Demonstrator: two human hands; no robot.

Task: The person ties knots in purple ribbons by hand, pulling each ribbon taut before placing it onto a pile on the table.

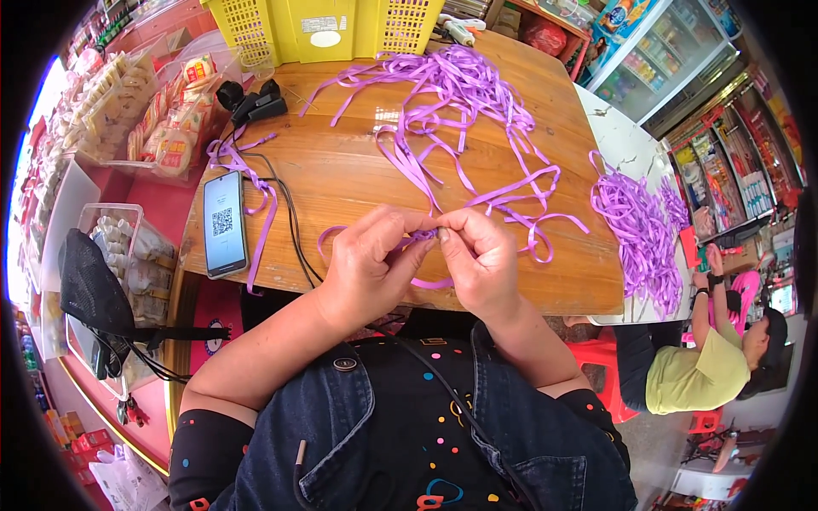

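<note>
Both of my hands meet over the near edge of a wooden table (358, 175). My left hand (366, 260) and my right hand (481, 255) pinch the same purple ribbon strip (423, 234) between thumbs and fingertips. The strip loops out to the left and hangs below my hands. A tangle of several loose purple ribbons (460, 94) lies spread over the far half of the table, with some strands trailing toward my right hand.
A smartphone (224, 223) with a lit screen lies at the left edge, a black cable beside it. A yellow basket (324, 25) stands at the back. A heap of purple ribbons (639, 226) covers a white table at right, where another person (707, 358) sits. Packaged snacks (170, 119) are stacked at left.
</note>
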